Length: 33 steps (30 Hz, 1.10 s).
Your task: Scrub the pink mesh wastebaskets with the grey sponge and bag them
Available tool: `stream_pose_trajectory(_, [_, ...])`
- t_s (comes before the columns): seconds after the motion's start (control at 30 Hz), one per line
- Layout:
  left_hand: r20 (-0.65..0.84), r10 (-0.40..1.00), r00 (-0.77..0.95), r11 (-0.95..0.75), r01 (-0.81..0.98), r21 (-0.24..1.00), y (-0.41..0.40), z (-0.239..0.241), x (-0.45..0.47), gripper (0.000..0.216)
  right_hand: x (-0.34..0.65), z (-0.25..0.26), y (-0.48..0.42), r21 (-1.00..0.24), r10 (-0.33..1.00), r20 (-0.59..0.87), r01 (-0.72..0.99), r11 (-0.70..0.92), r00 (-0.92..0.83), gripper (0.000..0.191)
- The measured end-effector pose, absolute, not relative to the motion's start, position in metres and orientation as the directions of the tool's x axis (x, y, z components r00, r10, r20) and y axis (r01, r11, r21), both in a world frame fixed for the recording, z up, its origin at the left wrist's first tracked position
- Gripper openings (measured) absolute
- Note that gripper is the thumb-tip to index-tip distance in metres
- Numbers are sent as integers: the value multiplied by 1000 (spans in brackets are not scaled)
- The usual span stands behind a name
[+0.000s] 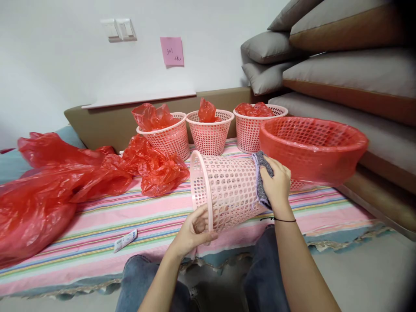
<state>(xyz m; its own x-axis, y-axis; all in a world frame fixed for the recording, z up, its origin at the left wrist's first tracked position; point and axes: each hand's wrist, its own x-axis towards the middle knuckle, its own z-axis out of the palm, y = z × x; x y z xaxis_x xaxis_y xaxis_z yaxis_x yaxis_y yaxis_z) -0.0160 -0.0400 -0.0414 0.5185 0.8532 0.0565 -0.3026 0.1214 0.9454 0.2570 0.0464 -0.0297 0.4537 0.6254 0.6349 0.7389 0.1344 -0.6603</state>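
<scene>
Grips the rim of a pale pink, round, perforated plastic basket (232, 186) with the left hand (194, 229). Clasps a dark grey, lilac-edged fabric cloth (261, 188) in the right hand (277, 178), pressed against the basket's base end. Holds the basket sideways over a pink, multicolour-striped fabric cover (156, 216), just left of a wide basket wrapped in translucent red plastic (312, 160).

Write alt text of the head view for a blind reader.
A person's left hand holds a pink basket on its side by the rim while the right hand presses a gray cloth against its base end. Three baskets holding red plastic stand behind, a red-wrapped basket sits at right, and more red plastic lies left on a striped sheet.
</scene>
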Motion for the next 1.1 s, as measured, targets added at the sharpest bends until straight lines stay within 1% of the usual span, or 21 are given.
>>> stream_pose_trajectory(0.07, [93,872,480,67,-306,950,-38,-37,-15,78,254,-31,45,-633,631,659,754,173,409,45])
stream_pose_trajectory(0.13, [122,905,407,1,-289,957,-33,-33,-14,77,246,-28,43,-587,637,687,783,205,348,44])
stream_pose_trajectory(0.2, [147,936,320,-65,-255,965,-28,-33,-12,73,235,-23,39,-539,641,713,808,241,284,42])
stream_pose_trajectory(0.27, [165,951,262,-105,-228,968,-24,-33,-9,65,222,-16,32,-489,643,739,816,309,199,41])
stream_pose_trajectory(0.37, [168,947,273,-93,-265,960,-21,-34,-4,56,196,-4,16,-424,640,767,786,450,48,40])
stream_pose_trajectory(0.43, [161,950,266,-73,-314,946,-22,-33,0,55,176,4,3,-390,628,778,753,529,-38,41])
stream_pose_trajectory(0.53, [133,970,202,-50,-370,928,-25,-28,2,55,154,12,-10,-361,603,790,716,598,-105,41])
stream_pose_trajectory(0.6, [118,970,212,-28,-384,923,-28,-25,1,53,153,12,-10,-381,617,782,714,587,-90,42])
stream_pose_trajectory(0.67, [123,960,252,-15,-391,920,-31,-23,-1,51,165,8,0,-427,644,765,733,529,-19,41])
stream_pose_trajectory(0.77, [108,946,304,20,-390,921,-35,-26,-9,53,199,-7,23,-511,659,736,768,387,158,41])
stream_pose_trajectory(0.87, [73,928,366,65,-351,934,-36,-32,-17,62,231,-21,40,-604,648,679,764,227,344,40])
stream_pose_trajectory(0.93, [62,913,404,80,-326,942,-36,-37,-21,67,239,-26,43,-641,630,651,751,158,423,40])
stream_pose_trajectory(1.0, [63,905,421,81,-316,945,-35,-41,-21,71,233,-24,40,-631,620,662,759,159,421,40])
stream_pose_trajectory(1.1, [91,918,385,47,-335,941,-31,-43,-17,71,200,-13,23,-544,644,721,785,296,257,41])
